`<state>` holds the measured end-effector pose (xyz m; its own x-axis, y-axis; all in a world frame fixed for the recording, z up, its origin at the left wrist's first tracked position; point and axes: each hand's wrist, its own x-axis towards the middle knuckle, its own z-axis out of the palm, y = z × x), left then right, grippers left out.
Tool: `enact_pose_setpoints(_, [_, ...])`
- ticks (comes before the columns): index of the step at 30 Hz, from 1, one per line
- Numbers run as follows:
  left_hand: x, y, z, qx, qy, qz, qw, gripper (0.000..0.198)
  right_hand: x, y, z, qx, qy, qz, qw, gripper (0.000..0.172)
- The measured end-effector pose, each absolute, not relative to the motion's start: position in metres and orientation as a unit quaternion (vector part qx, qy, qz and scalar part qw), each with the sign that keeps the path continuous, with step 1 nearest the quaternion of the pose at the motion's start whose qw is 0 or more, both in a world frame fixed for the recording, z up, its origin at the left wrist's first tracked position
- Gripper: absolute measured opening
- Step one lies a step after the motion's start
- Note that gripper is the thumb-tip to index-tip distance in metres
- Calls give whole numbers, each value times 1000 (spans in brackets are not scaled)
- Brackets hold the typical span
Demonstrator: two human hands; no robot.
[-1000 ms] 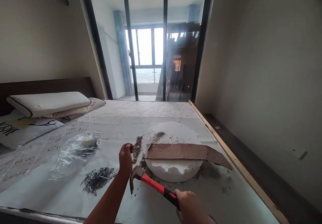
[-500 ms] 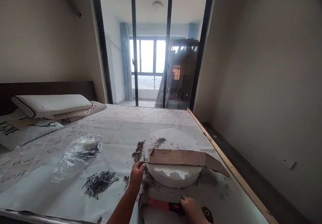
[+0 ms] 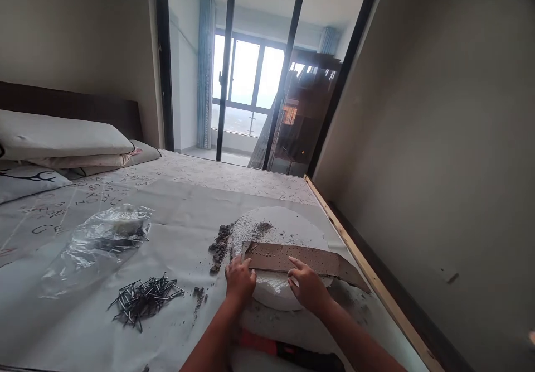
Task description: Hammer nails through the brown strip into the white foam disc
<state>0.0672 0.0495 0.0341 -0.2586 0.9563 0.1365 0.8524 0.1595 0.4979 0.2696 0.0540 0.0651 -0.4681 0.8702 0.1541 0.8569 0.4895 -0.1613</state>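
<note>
A brown strip [image 3: 288, 256], dotted with small holes and a few pale bumps, lies across a round white foam block [image 3: 276, 221]. My left hand [image 3: 240, 280] is at the strip's left end, fingers bent over its near corner and thumb by the edge. Over the strip's near edge, my right hand [image 3: 307, 285] has its index finger stretched onto the dotted surface and the others loosely bent apart; it holds nothing. The red and black handle of a hammer [image 3: 288, 349] lies below my hands, its head hidden behind my left forearm.
A pile of nails [image 3: 146, 299] and a clear plastic bag [image 3: 104, 238] lie to the left. Grey crumbs [image 3: 219, 246] are scattered beside the foam. A wooden rail [image 3: 363, 260] edges the bed on the right. Pillows [image 3: 62, 138] rest at the back left.
My right hand has let go of the hammer and moved up to the strip. My left hand has come onto the strip's left end. The view has tilted and shifted.
</note>
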Motion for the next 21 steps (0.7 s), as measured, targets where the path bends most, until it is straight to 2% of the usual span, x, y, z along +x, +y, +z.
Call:
enact_pose_setpoints(2, [71, 56, 28, 617, 746, 223, 109, 46, 257, 88, 74, -493, -868, -7, 64, 28])
enact_pose_setpoints(8, [78, 70, 18, 632, 742, 198, 106, 48, 222, 150, 66, -451, -892, -13, 9, 23])
enact_pose_setpoints(18, [65, 77, 22, 597, 779, 172, 84, 52, 173, 162, 63, -367, -930, -31, 7, 27])
enact_pose_setpoints(21, [65, 78, 21, 599, 775, 175, 102, 52, 157, 166, 63, -344, -938, -40, -9, 23])
